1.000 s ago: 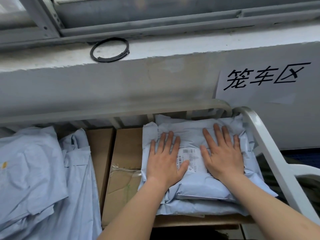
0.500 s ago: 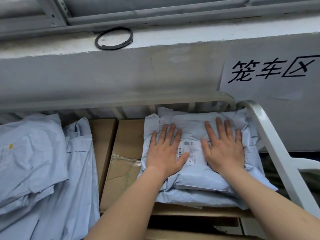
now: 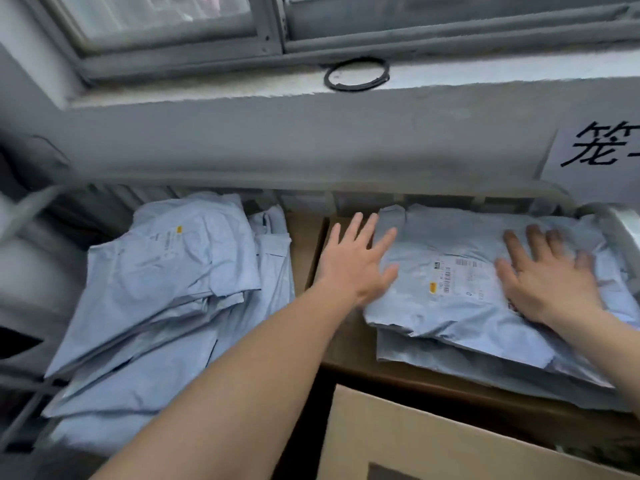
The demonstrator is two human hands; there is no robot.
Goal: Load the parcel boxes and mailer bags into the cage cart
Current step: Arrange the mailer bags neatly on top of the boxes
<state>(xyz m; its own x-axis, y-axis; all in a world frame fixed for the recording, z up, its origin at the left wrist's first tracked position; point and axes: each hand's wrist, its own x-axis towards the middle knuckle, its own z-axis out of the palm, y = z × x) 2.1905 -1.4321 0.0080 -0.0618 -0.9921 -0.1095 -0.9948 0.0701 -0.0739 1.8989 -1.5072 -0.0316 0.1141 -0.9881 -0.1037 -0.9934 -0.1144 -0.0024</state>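
Grey-blue thin plastic film makes the top mailer bag (image 3: 460,306). It lies flat on a small stack of the same bags (image 3: 450,358) at the right side of the cage cart (image 3: 620,223), just beside the white tube rail. The stack rests on a brown parcel box (image 3: 346,344). A bigger pile of mailer bags (image 3: 166,278) lies at the left side of the cart, and another parcel box (image 3: 415,441) shows at the front, lower in the view.

The right hand (image 3: 550,278), which is blurred, lies flat on the top bag with the fingers straight and spread. Its grip is wide and it holds nothing. The left hand (image 3: 356,261) is at the left edge of the same bag, its grip also wide, with nothing held. The thumb is over the bag and the other fingers are over the box behind. Whether this hand touches the bag, I cannot tell.

I judge the bag to be light and soft, with a content that gives under the palm. The film looks smooth and a little slippery, so a top bag may slide off the stack. It does not seem fragile. To take such a bag, it is better to pinch two opposite edges, or to slide the fingers under one long side. Pulled by one corner, it would hang and fold.
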